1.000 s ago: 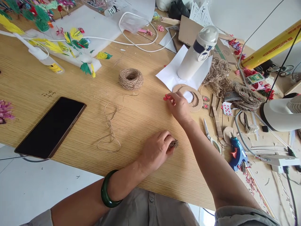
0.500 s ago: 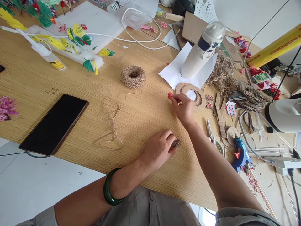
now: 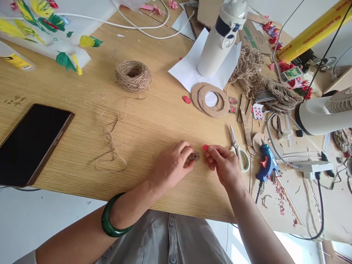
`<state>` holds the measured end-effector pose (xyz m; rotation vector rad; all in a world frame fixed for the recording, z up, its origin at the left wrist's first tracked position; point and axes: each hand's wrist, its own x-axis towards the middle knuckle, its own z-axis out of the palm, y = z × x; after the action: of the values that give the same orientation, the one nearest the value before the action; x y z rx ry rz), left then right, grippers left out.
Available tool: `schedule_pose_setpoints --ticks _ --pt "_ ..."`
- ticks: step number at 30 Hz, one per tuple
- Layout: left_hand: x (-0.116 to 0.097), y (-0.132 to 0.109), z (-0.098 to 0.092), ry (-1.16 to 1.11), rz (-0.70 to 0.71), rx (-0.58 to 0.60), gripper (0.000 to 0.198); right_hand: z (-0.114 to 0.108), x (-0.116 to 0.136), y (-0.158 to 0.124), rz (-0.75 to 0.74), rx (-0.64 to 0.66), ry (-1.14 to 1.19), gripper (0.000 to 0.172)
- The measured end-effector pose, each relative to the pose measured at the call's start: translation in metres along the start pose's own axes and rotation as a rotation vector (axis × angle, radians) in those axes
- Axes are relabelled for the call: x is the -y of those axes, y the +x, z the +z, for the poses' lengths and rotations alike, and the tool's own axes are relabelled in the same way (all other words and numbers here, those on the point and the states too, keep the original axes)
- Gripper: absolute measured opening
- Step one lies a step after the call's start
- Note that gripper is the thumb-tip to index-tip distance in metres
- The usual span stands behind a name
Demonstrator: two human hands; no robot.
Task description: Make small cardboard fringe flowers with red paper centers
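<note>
Between the thumb and fingers of my left hand (image 3: pixel 173 163) is a small round rosette of corrugated cardboard (image 3: pixel 194 156), its pleated face turned up. My right hand (image 3: pixel 224 161), just to its right, pinches a small red disc (image 3: pixel 205 147) by the edge. The disc and the rosette are close together but apart. Farther off lie more red discs (image 3: pixel 186 99), beside two overlapping cardboard rings (image 3: pixel 216 113). Two finished-looking rosettes with red centres (image 3: pixel 233 105) sit right of the rings.
Scissors (image 3: pixel 238 148) and a blue glue gun (image 3: pixel 266 161) lie right of my right hand. A twine ball (image 3: pixel 134 76) trails a loose strand on the left, near a phone (image 3: pixel 34 141). A white bottle (image 3: pixel 214 47) stands on paper at the back.
My right hand has come back from the pile of red discs with one disc, now beside the rosette. My left hand still holds the rosette. The camera view has shifted.
</note>
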<state>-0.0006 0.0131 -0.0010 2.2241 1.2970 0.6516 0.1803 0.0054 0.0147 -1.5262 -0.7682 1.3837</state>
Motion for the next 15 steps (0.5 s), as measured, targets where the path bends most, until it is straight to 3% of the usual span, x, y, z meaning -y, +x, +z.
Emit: schedule_pose_setpoints --ticks 6,10,12,15 --pt "0.002 -0.001 0.003 -0.002 0.001 -0.004 0.016 0.002 0.001 -0.001 0.015 0.062 -0.001 0.026" --pt "0.001 0.0 0.002 -0.009 0.002 -0.004 0.015 0.0 -0.002 -0.006 -0.057 0.031 -0.109 0.025" --pt "0.001 0.0 0.002 -0.009 0.007 -0.012 0.015 -0.001 -0.005 -0.01 -0.204 -0.039 -0.277 0.021" --pt "0.001 -0.001 0.002 -0.012 0.017 -0.021 0.016 -0.003 -0.011 -0.016 -0.555 -0.092 -0.624 0.011"
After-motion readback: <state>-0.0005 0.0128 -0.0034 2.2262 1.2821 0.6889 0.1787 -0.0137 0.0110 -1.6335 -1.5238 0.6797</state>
